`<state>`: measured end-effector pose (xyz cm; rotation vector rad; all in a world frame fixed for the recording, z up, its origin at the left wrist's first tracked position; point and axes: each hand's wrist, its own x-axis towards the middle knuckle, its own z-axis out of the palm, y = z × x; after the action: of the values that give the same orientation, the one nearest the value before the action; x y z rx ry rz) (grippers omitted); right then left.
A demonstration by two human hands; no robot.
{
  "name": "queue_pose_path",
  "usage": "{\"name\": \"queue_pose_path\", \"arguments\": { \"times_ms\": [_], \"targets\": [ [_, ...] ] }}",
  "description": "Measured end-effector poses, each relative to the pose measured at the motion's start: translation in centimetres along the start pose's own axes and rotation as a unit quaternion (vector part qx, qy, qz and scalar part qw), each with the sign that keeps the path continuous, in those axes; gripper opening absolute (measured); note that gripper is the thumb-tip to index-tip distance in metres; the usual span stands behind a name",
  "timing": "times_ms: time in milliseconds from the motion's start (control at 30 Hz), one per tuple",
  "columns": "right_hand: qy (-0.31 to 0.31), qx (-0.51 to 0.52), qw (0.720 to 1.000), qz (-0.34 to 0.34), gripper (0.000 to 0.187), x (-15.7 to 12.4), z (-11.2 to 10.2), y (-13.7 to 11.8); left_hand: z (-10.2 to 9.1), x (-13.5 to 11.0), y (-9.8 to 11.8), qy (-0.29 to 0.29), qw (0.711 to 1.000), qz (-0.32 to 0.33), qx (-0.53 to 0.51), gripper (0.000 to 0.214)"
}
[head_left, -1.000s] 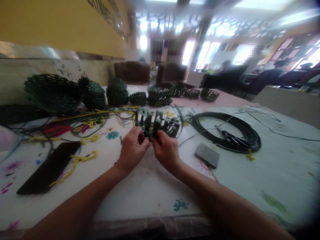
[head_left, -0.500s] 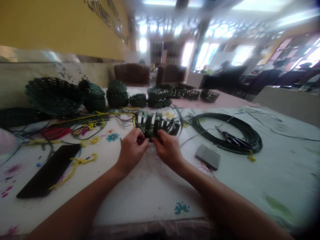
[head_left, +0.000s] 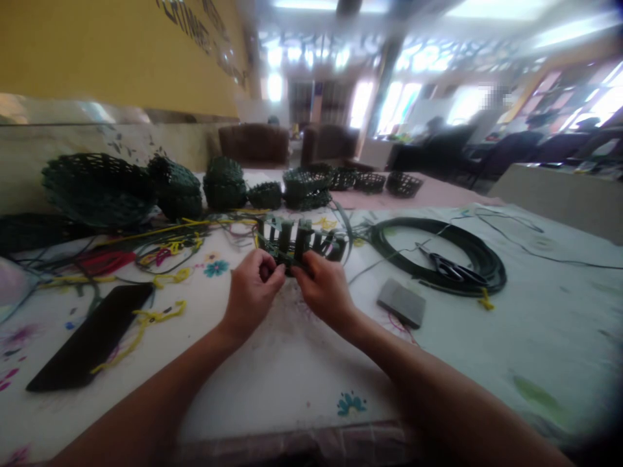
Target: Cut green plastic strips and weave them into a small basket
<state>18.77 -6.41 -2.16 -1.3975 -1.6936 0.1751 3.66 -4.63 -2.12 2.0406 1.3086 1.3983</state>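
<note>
A small half-woven basket (head_left: 302, 235) of dark green strips stands in front of me on the table, its upright strips sticking up. My left hand (head_left: 252, 285) is closed at its near left side, thumb and fingers pinching a dark green strip. Beside it, my right hand (head_left: 325, 285) grips the near side of the basket, fingers curled over the strips. The two thumbs are a little apart, with green weave between them. A long strip (head_left: 348, 224) arches up at the basket's right. My fingers hide part of the near wall.
Finished green baskets (head_left: 100, 188) line the back of the table. To the right lies a coil of dark strip (head_left: 494, 269) with scissors (head_left: 450, 267) on it, near a grey block (head_left: 402, 303). A dark flat slab (head_left: 92, 337) and yellow ties (head_left: 139, 337) lie left. People sit in the background.
My left thumb has drawn slightly left, widening the gap between my hands. The basket stays in both hands. The whole view has shifted a little.
</note>
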Motion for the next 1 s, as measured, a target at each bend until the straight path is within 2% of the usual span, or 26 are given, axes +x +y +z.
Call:
{"name": "queue_pose_path", "arguments": {
  "times_ms": [167, 400, 833, 1000],
  "targets": [
    [-0.004, -0.007, 1.0, 0.001, 0.025, 0.1, -0.1, -0.2, -0.1, 0.0, 0.2, 0.0, 1.0, -0.001, 0.002, 0.018],
    [-0.014, 0.007, 1.0, -0.008, 0.027, 0.4, -0.6, -0.2, -0.7, 0.6, 0.2, -0.04, 0.999, 0.034, 0.009, 0.018],
    [0.01, 0.028, 1.0, -0.004, 0.021, 0.1, -0.3, -0.3, -0.5, 0.5, 0.2, -0.019, 0.998, 0.055, 0.023, 0.019],
    [0.001, 0.044, 0.999, -0.013, 0.027, 0.8, -1.1, 0.0, -1.1, 0.9, -0.2, -0.06, 0.996, 0.056, -0.029, 0.016]
  ]
}}
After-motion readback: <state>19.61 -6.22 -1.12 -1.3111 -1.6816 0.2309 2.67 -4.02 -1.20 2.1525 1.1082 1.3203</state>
